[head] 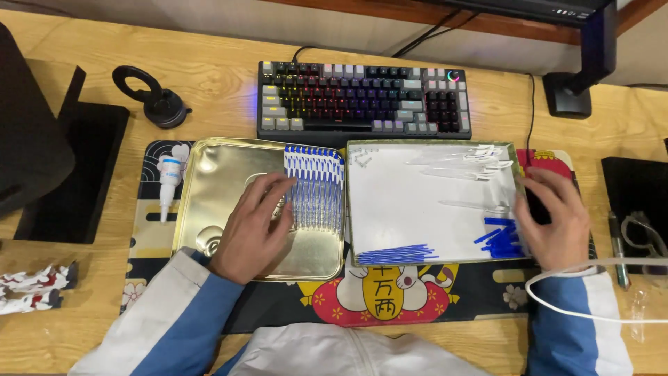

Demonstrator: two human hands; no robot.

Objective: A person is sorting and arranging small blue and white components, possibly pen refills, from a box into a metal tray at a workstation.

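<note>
**Two hands, two trays: capped pens to the left, loose parts to the right**

Sleeves in white and blue come up from the bottom edge, and each forearm leads to its own tray. The person's left hand (252,224) lies flat in the gold metal tray (209,181), fingers loosely spread, fingertips touching the left end of a row of clear pens with blue caps (314,186). The pens lie side by side, long axes running away from the person, caps at the far end. The row fills the tray's right part up to its right wall, so free room lies only leftward, over bare gold metal.

The right hand (553,219) rests on the right rim of the white-lined tray (390,202), fingers curled and open, pinching nothing that can be seen. Just left of it sits a small heap of blue caps (501,238); it is the nearer hand to these. Clear pen barrels (466,163) lie along the far side, long axes roughly left to right. A bundle of thin blue refills (393,254) lies along the near edge, between the two hands.

The trays touch edge to edge on a patterned desk mat (383,299). A backlit keyboard (363,99) lies just beyond them, and a small white bottle (168,177) lies left of the gold tray.
</note>
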